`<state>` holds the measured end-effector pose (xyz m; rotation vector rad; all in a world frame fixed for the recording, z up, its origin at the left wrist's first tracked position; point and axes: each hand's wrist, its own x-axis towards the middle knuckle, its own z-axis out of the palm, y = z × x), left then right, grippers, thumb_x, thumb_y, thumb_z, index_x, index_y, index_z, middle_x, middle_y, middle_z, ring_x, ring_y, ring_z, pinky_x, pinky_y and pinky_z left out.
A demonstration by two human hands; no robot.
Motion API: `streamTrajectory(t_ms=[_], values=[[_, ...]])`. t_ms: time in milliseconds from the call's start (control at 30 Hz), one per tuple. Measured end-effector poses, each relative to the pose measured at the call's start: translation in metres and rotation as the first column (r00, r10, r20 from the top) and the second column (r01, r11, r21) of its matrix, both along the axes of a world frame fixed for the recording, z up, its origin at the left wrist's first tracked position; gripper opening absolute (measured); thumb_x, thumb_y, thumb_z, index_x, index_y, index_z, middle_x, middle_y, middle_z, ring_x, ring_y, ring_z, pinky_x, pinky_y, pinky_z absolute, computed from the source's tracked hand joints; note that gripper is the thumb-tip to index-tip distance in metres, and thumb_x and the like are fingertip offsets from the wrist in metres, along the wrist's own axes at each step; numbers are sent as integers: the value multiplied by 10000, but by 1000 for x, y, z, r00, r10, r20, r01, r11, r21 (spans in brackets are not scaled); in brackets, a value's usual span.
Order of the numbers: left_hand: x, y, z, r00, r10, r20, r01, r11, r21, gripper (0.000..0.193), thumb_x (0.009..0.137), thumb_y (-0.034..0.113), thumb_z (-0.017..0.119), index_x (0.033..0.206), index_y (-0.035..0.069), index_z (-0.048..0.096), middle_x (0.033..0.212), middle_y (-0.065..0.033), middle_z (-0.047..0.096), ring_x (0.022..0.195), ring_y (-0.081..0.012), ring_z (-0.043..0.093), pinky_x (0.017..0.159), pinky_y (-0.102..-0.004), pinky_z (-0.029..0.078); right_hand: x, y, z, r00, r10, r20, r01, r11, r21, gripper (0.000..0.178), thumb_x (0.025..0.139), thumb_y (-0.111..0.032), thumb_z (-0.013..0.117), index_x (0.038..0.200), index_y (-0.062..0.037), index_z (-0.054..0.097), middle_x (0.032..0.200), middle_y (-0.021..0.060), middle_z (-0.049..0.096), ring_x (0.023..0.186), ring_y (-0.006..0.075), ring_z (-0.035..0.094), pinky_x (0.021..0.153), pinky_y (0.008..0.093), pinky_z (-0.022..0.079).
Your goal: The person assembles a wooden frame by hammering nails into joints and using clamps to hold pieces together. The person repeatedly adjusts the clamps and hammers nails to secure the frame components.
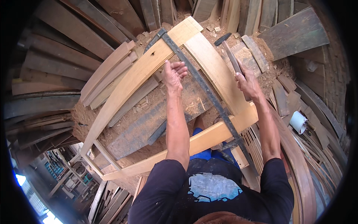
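A pale wooden frame (131, 78) lies in front of me, with wide boards at its right end and narrow crosspieces at its far left. A long dark bar clamp (201, 82) spans its right part, from the far rail to the near rail. My right hand (248, 83) is closed around the wooden handle of a hammer (232, 56), whose dark head points away from me, above the frame's right board. My left hand (174, 76) hovers beside the clamp near the far rail, its fingers loosely curled, the thumb apart, and nothing visible in it.
Under the frame is a dusty plank (138, 125) amid sawdust and wood chips. Stacked reddish boards (108, 71) lie at the far left, and many boards lean all around. A white container (298, 122) sits among wood strips at the right. A curved board (298, 164) runs beside my right arm.
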<state>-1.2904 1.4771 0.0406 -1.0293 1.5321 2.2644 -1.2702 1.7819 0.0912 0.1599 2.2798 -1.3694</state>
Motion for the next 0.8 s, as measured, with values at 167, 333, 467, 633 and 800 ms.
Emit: streamTrajectory(t_ms=[167, 333, 467, 633, 800], values=[[10, -19, -86, 974, 199, 103, -215, 962, 168, 960, 814, 633, 743, 1377, -96, 471, 1381, -278, 541, 1324, -325, 517, 1094, -482, 442, 24, -36, -7, 918, 102, -384, -58, 991, 124, 649, 960, -94, 546, 1572, -117, 328, 1150, 309, 649, 1040, 463, 649, 934, 496, 492], [-40, 7, -90, 958, 147, -245, -3, 863, 505, 970, 739, 559, 843, 1398, -41, 463, 1363, -225, 574, 1293, -359, 543, 1118, -489, 433, 19, -57, -28, 904, 216, -368, -128, 960, 249, 644, 955, -89, 581, 1557, -187, 375, 1095, 271, 660, 990, 453, 654, 881, 499, 507], [-56, 9, -114, 953, 207, -221, -52, 831, 554, 791, 814, 437, 821, 1386, 6, 486, 1275, -179, 632, 1203, -333, 608, 1098, -465, 463, 15, -78, -38, 832, 169, -529, -47, 970, 237, 627, 955, -114, 589, 1543, -233, 407, 941, 213, 632, 850, 397, 650, 782, 503, 515], [-58, 6, -118, 962, 197, -190, -53, 815, 578, 707, 853, 416, 784, 1365, 16, 504, 1265, -170, 638, 1184, -316, 619, 1081, -459, 477, 8, -80, -30, 893, 291, -345, -158, 918, 364, 629, 947, -122, 606, 1533, -257, 423, 888, 187, 619, 817, 378, 642, 761, 496, 516], [-58, 9, -117, 950, 236, -204, -67, 792, 606, 679, 862, 401, 773, 1346, 1, 512, 1256, -186, 638, 1183, -325, 619, 1089, -475, 473, 20, -75, -49, 883, 197, -427, -102, 967, 234, 610, 964, -127, 583, 1544, -203, 411, 924, 185, 653, 846, 334, 666, 782, 465, 522]])
